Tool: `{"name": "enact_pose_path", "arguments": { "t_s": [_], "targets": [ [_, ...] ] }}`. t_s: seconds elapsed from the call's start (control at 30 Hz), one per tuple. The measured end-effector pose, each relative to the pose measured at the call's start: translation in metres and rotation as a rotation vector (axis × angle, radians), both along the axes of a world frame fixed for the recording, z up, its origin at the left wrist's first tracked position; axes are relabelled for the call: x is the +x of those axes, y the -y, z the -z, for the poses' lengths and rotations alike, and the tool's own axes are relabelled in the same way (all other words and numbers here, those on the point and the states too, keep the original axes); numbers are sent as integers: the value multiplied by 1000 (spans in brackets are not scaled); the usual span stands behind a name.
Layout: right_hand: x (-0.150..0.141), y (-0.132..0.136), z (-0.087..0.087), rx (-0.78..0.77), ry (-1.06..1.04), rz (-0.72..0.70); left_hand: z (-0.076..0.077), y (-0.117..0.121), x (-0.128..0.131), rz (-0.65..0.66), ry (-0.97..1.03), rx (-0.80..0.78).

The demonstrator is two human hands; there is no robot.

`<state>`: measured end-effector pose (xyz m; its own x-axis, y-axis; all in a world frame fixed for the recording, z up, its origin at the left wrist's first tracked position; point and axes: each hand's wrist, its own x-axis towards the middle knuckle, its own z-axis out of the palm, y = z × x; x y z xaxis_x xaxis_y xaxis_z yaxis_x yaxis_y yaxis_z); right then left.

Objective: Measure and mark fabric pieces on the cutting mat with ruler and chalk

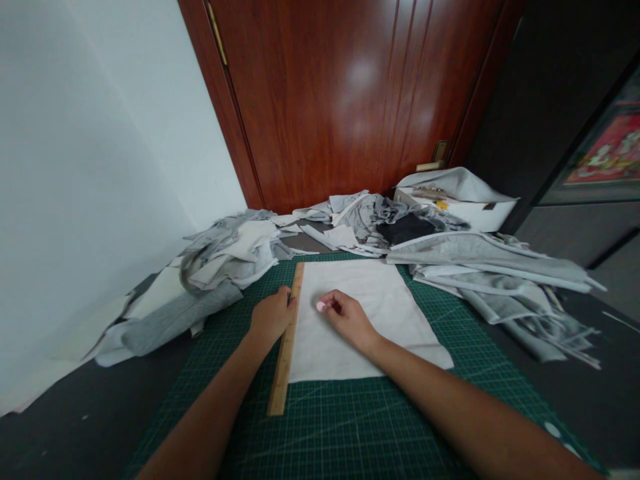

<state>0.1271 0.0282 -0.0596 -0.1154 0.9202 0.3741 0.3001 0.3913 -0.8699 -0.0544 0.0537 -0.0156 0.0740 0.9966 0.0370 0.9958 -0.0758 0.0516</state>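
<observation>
Ruler (288,339) against left hand (270,317), pink disc (321,307) in right hand (347,320)

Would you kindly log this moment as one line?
left hand: touching wooden ruler | right hand: pinching pink piece | white cloth: on green mat

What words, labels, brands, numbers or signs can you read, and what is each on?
No text is readable in this view.
Wooden ruler at the left hand: marks too small and blurred to read.
Pink disc in the right hand: no lettering discernible.
Green cutting mat: grid lines visible, no legible numbers.
Red picture at right: too blurred to tell.
</observation>
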Motion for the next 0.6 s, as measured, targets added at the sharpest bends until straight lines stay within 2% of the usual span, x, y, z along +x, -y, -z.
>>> {"name": "enact_pose_path", "arguments": {
  "t_s": [0.6],
  "targets": [
    [0, 0, 2, 2, -5, -2, 2, 1, 1, 7, 18, 16]
  ]
}}
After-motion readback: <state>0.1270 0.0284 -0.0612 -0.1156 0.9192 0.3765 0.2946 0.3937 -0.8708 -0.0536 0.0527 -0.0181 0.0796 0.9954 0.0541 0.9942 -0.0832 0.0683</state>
